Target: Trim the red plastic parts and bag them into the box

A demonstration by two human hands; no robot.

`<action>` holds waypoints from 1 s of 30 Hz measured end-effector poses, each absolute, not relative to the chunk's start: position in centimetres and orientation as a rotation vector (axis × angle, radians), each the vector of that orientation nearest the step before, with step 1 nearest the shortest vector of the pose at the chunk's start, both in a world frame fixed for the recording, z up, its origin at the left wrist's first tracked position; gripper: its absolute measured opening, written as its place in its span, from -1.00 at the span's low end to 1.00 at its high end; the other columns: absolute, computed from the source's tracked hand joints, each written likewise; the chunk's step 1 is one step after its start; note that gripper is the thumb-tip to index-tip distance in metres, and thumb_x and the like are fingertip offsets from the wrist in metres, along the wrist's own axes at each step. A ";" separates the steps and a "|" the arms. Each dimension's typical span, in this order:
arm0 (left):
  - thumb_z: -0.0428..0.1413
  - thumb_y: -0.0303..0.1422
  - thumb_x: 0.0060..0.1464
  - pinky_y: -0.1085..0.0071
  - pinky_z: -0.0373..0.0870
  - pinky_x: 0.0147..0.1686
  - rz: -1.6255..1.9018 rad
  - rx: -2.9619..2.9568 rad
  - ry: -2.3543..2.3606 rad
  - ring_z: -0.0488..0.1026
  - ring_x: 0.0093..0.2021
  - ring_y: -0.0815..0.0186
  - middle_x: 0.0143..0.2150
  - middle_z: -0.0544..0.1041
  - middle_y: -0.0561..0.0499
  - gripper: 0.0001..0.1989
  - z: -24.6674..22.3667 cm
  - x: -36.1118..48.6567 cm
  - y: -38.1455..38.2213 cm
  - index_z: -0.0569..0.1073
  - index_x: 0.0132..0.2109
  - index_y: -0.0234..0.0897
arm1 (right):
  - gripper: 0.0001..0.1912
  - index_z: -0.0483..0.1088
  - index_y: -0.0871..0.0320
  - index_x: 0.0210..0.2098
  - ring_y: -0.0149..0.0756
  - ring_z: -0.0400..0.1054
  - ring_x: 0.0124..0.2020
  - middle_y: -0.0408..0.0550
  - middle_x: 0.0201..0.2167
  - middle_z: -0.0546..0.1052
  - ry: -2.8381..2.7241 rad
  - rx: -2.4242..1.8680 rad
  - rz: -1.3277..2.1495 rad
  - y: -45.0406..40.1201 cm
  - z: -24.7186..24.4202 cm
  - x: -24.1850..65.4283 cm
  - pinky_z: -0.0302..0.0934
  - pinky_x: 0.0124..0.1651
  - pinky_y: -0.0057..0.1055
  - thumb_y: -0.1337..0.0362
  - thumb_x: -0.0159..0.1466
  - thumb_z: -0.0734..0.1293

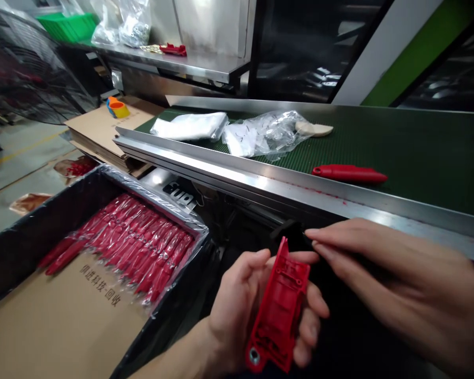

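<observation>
red plastic handle shell, hollow side up, clasped in closed left hand low in view. small black part at shell's upper tip, pinched by closed right hand fingertips. above the grip: steel rail, green conveyor belt bearing finished red handle and plastic bags. left of the grip: lined box with rowed red handles on cardboard.

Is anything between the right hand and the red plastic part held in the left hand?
Nothing visible. The left hand grips the red plastic part; the right hand reaches its top end, fingertips on a small black piece there. No other object lies between them.
</observation>
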State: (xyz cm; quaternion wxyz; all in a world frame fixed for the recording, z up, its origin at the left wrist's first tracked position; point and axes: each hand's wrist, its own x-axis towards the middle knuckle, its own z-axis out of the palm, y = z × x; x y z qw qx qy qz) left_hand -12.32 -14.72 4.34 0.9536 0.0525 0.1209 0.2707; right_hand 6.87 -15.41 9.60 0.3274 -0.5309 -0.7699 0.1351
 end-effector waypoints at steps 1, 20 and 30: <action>-0.15 -0.09 0.22 0.47 0.42 -0.56 0.604 0.149 0.349 0.47 -0.52 0.33 -0.33 0.51 -0.12 -0.46 4.4 -12.3 -14.6 0.46 0.12 -0.32 | -0.79 0.45 -0.14 -0.03 -0.46 0.48 -0.20 -0.25 -0.12 0.56 -2.016 -1.407 0.402 -15.5 9.7 6.1 0.34 -0.17 -0.61 0.22 0.36 0.30; 0.27 -0.40 0.10 0.67 0.46 -0.23 1.029 0.735 0.898 0.52 -0.28 0.50 -0.19 0.62 0.09 -0.82 2.2 -16.8 -13.2 0.57 -0.11 -0.18 | -0.90 0.55 -0.04 -0.25 -0.32 0.52 -0.14 -0.14 -0.14 0.59 -1.515 -1.645 0.699 -17.5 6.6 6.8 0.42 -0.16 -0.63 0.14 0.26 0.40; 0.22 -0.47 0.14 0.55 0.51 -0.15 1.101 0.723 0.805 0.57 -0.14 0.39 -0.10 0.64 0.00 -0.81 2.5 -17.0 -13.4 0.55 -0.08 -0.22 | -0.89 0.54 -0.09 -0.25 -0.25 0.42 -0.01 -0.15 0.01 0.50 -1.453 -1.749 0.791 -18.5 4.1 8.3 0.38 -0.13 -0.50 0.11 0.22 0.43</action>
